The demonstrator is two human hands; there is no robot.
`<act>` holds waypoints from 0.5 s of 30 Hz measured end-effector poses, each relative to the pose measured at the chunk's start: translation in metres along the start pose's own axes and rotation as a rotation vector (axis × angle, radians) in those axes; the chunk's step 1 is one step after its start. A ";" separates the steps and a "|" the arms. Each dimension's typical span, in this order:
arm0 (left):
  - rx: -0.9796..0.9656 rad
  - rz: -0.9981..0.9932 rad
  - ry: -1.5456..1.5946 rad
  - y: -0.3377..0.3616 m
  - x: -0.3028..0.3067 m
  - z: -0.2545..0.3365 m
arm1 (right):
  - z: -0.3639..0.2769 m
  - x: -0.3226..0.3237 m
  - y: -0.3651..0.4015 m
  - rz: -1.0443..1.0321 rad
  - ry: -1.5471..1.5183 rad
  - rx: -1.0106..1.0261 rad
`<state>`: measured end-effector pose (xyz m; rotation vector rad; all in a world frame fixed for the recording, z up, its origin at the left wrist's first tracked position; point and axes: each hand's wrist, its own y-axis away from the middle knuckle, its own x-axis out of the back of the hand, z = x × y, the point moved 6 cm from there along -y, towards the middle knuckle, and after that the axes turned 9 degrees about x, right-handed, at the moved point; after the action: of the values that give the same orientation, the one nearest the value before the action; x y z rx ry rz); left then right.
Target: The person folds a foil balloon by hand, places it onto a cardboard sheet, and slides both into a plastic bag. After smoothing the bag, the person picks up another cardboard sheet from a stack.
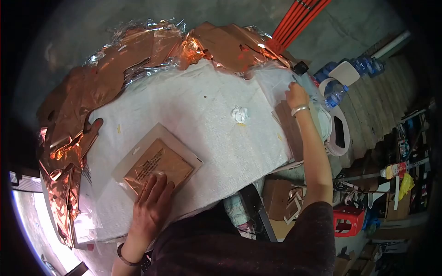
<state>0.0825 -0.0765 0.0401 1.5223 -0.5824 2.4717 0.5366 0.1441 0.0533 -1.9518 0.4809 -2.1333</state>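
My left hand [154,200] lies with its fingers stretched over a flat copper-coloured packet [159,163] with dark print on it. Beneath that packet is a larger translucent plastic bag [132,154], tilted on the white-covered table [216,152]. At the table's right edge, my right hand [297,96] is closed beside clear plastic sheets or bags [275,83]; what its fingers hold is hidden. Just below it, more flat brown packets [286,122] lie stacked. A crumpled white scrap [239,114] sits between the two hands.
Shiny copper foil [106,87] lines the table's far and left edges. Orange rods [301,20] rise at the far right corner. Beyond the right edge are a plastic bottle [337,97], a white chair [340,131], a red stool [349,221] and cardboard boxes [276,200].
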 end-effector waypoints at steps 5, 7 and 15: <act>-0.012 -0.019 -0.007 0.003 -0.003 -0.002 | 0.029 -0.026 -0.015 -0.132 0.151 -0.136; -0.015 -0.026 -0.020 0.003 -0.002 -0.001 | 0.033 -0.035 -0.013 -0.162 0.105 -0.059; -0.027 -0.011 -0.122 -0.002 0.000 0.001 | 0.015 0.014 0.013 -0.050 0.266 0.115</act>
<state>0.0842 -0.0753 0.0406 1.6700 -0.6228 2.3661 0.5492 0.1260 0.0625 -1.6447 0.3473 -2.4082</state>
